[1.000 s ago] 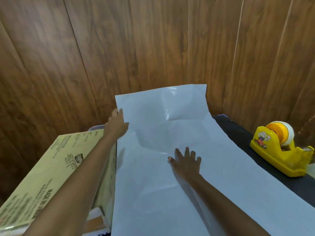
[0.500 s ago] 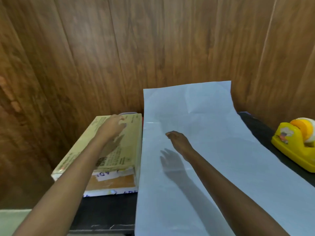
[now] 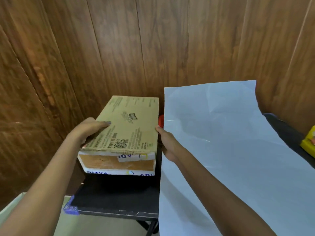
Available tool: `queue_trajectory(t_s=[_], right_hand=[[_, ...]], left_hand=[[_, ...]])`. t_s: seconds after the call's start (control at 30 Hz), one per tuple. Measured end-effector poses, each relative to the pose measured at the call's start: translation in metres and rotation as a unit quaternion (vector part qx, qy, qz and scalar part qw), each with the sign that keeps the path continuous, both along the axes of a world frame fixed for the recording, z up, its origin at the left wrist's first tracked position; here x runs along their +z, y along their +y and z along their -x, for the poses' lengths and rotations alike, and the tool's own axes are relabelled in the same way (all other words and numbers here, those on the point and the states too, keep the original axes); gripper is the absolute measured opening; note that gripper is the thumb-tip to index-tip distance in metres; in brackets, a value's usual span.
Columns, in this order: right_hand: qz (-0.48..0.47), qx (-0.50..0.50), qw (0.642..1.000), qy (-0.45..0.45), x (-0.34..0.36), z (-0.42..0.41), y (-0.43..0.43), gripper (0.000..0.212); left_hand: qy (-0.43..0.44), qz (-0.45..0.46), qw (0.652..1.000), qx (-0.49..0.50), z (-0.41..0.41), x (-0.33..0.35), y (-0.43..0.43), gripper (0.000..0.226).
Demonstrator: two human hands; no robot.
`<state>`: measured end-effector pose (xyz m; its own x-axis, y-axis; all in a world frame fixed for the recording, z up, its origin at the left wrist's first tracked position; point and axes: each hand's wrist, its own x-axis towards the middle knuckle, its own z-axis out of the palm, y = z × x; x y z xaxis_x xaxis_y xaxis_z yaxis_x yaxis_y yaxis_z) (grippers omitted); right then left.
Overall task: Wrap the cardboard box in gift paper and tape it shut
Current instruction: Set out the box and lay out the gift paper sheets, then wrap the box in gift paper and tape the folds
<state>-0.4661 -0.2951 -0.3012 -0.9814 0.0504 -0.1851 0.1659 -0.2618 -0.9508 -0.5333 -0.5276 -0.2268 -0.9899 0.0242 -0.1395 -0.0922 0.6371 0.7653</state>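
The left hand (image 3: 87, 132) and right hand (image 3: 167, 143) grip cardboard box (image 3: 129, 126) (long axis pointing away)

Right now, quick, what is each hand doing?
Left hand: grips the left side of the cardboard box, thumb on top.
Right hand: holds the box's right side; its fingers are hidden.

Both arms reach forward; the left hand (image 3: 88, 132) and the right hand (image 3: 167, 145) grip the flat tan cardboard box (image 3: 133, 130) at opposite sides.
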Motion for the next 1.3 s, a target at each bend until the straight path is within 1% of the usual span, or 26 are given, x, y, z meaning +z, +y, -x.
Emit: queue_trajectory(t_s=[0.07,0.13,0.23,0.3,0.37,0.4,0.43,0.5,0.53,0.6,0.67,0.73,0.77,0.83,0.9,0.97,1.03,1.07,1.13,1.17,1.2,1.23,1.27,1.3], right_hand=[[-0.029,-0.051,0.998,0.02,0.013,-0.01,0.014,0.038],[-0.053,-0.132,0.989,0.034,0.019,-0.023,0.037,0.038],[-0.097,-0.258,0.961,0.026,0.013,-0.044,0.076,0.041],[-0.095,-0.322,0.942,0.007,0.004,-0.061,0.104,0.039],[-0.063,-0.368,0.928,-0.016,-0.009,-0.078,0.126,0.031],[-0.049,-0.387,0.92,-0.029,-0.013,-0.086,0.133,0.032],[-0.038,-0.402,0.914,-0.043,-0.016,-0.093,0.14,0.038],[-0.024,-0.417,0.906,-0.071,-0.019,-0.104,0.151,0.057],[-0.012,-0.424,0.902,-0.083,-0.02,-0.108,0.158,0.064],[0.013,-0.425,0.899,-0.101,-0.022,-0.111,0.167,0.067],[0.014,-0.421,0.9,-0.115,-0.025,-0.111,0.176,0.07],[-0.007,-0.424,0.897,-0.121,-0.027,-0.109,0.188,0.071],[-0.032,-0.44,0.889,-0.123,-0.024,-0.109,0.195,0.069],[-0.087,-0.484,0.862,-0.123,-0.014,-0.109,0.211,0.067],[-0.125,-0.51,0.844,-0.109,-0.007,-0.103,0.233,0.064],[-0.141,-0.514,0.842,-0.085,0.002,-0.099,0.251,0.062],[-0.125,-0.491,0.86,-0.064,0.006,-0.095,0.269,0.063],[-0.111,-0.474,0.872,-0.049,0.007,-0.094,0.277,0.062],[-0.089,-0.425,0.9,-0.021,0.01,-0.095,0.286,0.047],[-0.09,-0.403,0.911,-0.012,0.012,-0.094,0.29,0.039],[-0.097,-0.393,0.914,-0.005,0.011,-0.094,0.294,0.032],[-0.106,-0.401,0.91,0.008,0.011,-0.096,0.298,0.023],[-0.107,-0.413,0.904,0.025,0.011,-0.099,0.301,0.014],[-0.099,-0.432,0.895,0.045,0.011,-0.104,0.302,0.015]], left_hand=[[0.018,0.006,0.999,-0.035,-0.01,0.016,0.018,0.039],[0.026,0.013,0.996,-0.079,-0.019,0.024,0.048,0.035],[0.025,0.01,0.989,-0.148,-0.029,0.027,0.101,0.032],[0.027,0.002,0.981,-0.193,-0.032,0.023,0.138,0.029],[0.031,-0.006,0.969,-0.244,-0.036,0.017,0.175,0.022],[0.032,-0.001,0.962,-0.271,-0.036,0.013,0.19,0.02],[0.037,0.007,0.955,-0.295,-0.037,0.009,0.206,0.021],[0.055,0.051,0.944,-0.32,-0.033,-0.001,0.231,0.027],[0.082,0.084,0.937,-0.328,-0.03,-0.007,0.244,0.033],[0.137,0.147,0.923,-0.329,-0.021,-0.021,0.261,0.041],[0.16,0.154,0.921,-0.32,-0.014,-0.038,0.269,0.046],[0.177,0.11,0.937,-0.279,-0.017,-0.053,0.268,0.052],[0.201,0.073,0.947,-0.238,-0.022,-0.06,0.266,0.053],[0.241,-0.013,0.963,-0.116,-0.04,-0.072,0.257,0.053],[0.219,-0.08,0.972,0.003,-0.064,-0.083,0.252,0.068],[0.176,-0.141,0.971,0.074,-0.084,-0.093,0.25,0.085],[0.111,-0.217,0.965,0.099,-0.093,-0.105,0.255,0.092],[0.071,-0.267,0.956,0.1,-0.094,-0.112,0.257,0.093],[0.012,-0.388,0.919,0.07,-0.095,-0.124,0.262,0.101],[-0.001,-0.428,0.902,0.054,-0.096,-0.127,0.264,0.106],[-0.01,-0.447,0.893,0.048,-0.094,-0.132,0.264,0.106],[-0.01,-0.455,0.889,0.038,-0.092,-0.134,0.266,0.101],[-0.008,-0.465,0.885,0.025,-0.093,-0.132,0.267,0.09],[-0.009,-0.482,0.876,0.012,-0.093,-0.129,0.267,0.075]])
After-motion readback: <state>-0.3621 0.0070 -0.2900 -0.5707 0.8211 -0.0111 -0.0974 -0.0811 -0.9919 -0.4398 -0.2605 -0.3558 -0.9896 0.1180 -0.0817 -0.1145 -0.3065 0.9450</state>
